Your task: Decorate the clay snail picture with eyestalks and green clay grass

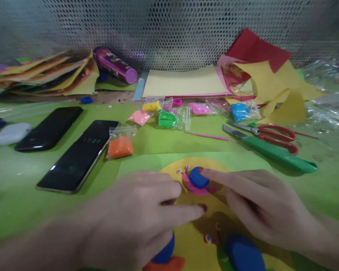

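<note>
A small clay snail with a pink body (196, 189), a blue shell (200, 177) and two eye stalks lies on a yellow round (165, 165). My right hand (267, 207) rests its index fingertip on that shell, its other fingers curled below. Left of the snail is my left hand (135, 214), slightly blurred. One of its fingers stretches out just below the snail, over the yellow surface; the others are bent, and I see nothing held. Nearer me are a second snail with a blue shell (244, 252) and green body, and an orange piece (169, 264) with a blue shell, partly hidden by my left hand.
Two phones (80, 156) lie left, beside an orange clay packet (120, 146). Several more clay packets (167, 119) sit further back. Red-handled scissors (277, 132) and a green cutter (282, 153) lie right. Paper sheets (183, 82) and a purple tube (115, 66) are behind.
</note>
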Motion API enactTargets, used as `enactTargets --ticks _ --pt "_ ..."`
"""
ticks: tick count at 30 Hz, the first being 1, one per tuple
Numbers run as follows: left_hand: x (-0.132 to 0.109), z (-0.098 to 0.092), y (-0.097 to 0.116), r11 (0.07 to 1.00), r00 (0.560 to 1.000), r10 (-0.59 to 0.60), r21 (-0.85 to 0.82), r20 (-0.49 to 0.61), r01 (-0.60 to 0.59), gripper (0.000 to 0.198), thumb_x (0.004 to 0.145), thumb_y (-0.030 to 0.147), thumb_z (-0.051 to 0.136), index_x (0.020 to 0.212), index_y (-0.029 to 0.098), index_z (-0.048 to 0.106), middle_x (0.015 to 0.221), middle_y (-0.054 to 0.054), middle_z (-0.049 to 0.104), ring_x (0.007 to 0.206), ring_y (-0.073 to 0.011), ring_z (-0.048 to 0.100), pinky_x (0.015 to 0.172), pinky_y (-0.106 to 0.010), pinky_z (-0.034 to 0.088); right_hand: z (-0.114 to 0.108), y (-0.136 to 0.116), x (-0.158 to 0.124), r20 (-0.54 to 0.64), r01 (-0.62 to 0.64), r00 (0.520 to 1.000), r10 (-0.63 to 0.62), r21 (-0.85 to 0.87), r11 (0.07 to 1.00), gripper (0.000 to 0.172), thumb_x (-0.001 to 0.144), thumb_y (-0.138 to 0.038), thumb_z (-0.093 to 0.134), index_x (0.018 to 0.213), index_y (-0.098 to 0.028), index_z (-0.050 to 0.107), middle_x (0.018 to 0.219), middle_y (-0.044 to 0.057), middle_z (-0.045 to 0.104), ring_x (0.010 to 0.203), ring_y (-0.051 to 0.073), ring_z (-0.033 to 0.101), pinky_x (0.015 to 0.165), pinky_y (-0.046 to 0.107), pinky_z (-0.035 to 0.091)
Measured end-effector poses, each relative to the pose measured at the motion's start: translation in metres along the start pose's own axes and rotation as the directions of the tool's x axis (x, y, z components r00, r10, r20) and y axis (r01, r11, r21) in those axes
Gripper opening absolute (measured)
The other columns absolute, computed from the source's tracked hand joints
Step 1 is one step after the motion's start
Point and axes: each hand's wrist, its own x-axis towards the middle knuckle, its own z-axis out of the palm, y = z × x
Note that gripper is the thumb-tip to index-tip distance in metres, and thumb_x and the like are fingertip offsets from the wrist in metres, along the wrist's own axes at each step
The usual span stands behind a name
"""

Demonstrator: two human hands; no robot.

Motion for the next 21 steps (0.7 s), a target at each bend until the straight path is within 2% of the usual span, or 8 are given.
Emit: enactTargets --ticks 2,4,7,10,12,13,16,21 --pt "0.0 0.0 0.004 0.984 0.993 -0.095 -0.158 -0.073 0.083 0.039 0.09 0.01 0.038 0.122 0.025 0.055 0.091 -0.001 0.067 0.076 -0.0144 0.061 0.066 -0.026 0.051 -0.004 -0.005 0.002 -0.032 0.013 0.999 -0.014 -0.018 1.0 0.034 0.089 -0.006 0.039 0.12 -0.017 0.048 0.069 -0.001 0.059 0.052 0.011 0.051 0.046 0.024 0.04" --pt "0.0 0.002 0.009 0.913 0.967 -0.222 -0.375 -0.126 0.16 0.034 0.093 0.012 0.042 0.12 0.03 0.054 0.101 0.005 0.067 0.085 -0.0088 0.062 0.076 -0.017 0.05 -0.008 -0.011 0.005 -0.034 0.043 0.998 -0.044 -0.032 0.999 0.023 0.092 -0.01 0.044 0.114 -0.017 0.05 0.078 0.002 0.062 0.063 0.012 0.058 0.054 0.023 0.048" --pt "0.001 0.008 0.019 0.694 0.927 -0.355 -0.698 -0.117 0.178 0.028 0.091 0.014 0.051 0.109 0.035 0.057 0.09 0.011 0.068 0.074 -0.0035 0.063 0.067 -0.008 0.049 -0.012 -0.02 0.006 -0.077 0.063 0.995 -0.062 0.014 0.998 0.014 0.096 -0.024 0.048 0.107 -0.016 0.052 0.086 0.005 0.062 0.078 0.012 0.061 0.067 0.021 0.054" --pt "0.005 0.011 0.026 0.38 0.875 -0.483 -0.894 0.026 0.237 0.019 0.088 0.02 0.056 0.104 0.031 0.058 0.079 0.008 0.067 0.063 -0.005 0.06 0.056 -0.01 0.049 -0.009 -0.025 0.004 -0.149 0.073 0.987 -0.061 0.076 0.994 0.013 0.095 -0.029 0.052 0.099 -0.017 0.055 0.08 0.001 0.062 0.071 0.009 0.062 0.064 0.016 0.053" --pt "0.009 0.009 0.03 0.2 0.797 -0.576 -0.914 0.181 0.353 0.013 0.086 0.025 0.058 0.098 0.028 0.059 0.075 0.007 0.066 0.062 -0.0063 0.059 0.058 -0.012 0.048 -0.007 -0.027 0.003 -0.147 0.09 0.986 -0.077 0.089 0.992 0.01 0.093 -0.027 0.056 0.096 -0.018 0.057 0.079 0.0 0.063 0.07 0.009 0.062 0.065 0.017 0.053" --pt "0.011 0.006 0.032 0.146 0.761 -0.603 -0.904 0.239 0.401 0.012 0.085 0.027 0.059 0.097 0.027 0.059 0.073 0.006 0.066 0.063 -0.0069 0.058 0.06 -0.013 0.047 -0.006 -0.028 0.003 -0.137 0.089 0.988 -0.075 0.099 0.991 0.009 0.092 -0.025 0.057 0.096 -0.017 0.058 0.081 0.0 0.064 0.071 0.009 0.062 0.067 0.018 0.054" --pt "0.014 0.0 0.035 0.122 0.719 -0.634 -0.881 0.285 0.457 0.015 0.083 0.027 0.059 0.098 0.028 0.061 0.074 0.006 0.066 0.066 -0.0085 0.057 0.061 -0.016 0.044 -0.006 -0.031 0.002 -0.067 0.013 0.998 -0.001 0.185 0.983 0.012 0.09 -0.021 0.059 0.101 -0.018 0.061 0.088 0.003 0.064 0.075 0.012 0.06 0.069 0.021 0.054" --pt "0.013 0.003 0.034 0.169 0.721 -0.638 -0.865 0.27 0.473 0.022 0.082 0.032 0.058 0.105 0.03 0.061 0.073 0.005 0.067 0.063 -0.0107 0.055 0.059 -0.02 0.042 -0.008 -0.034 0.002 -0.005 -0.061 0.998 0.065 0.287 0.956 0.014 0.087 -0.016 0.061 0.1 -0.018 0.065 0.091 0.005 0.064 0.078 0.013 0.06 0.07 0.023 0.055"
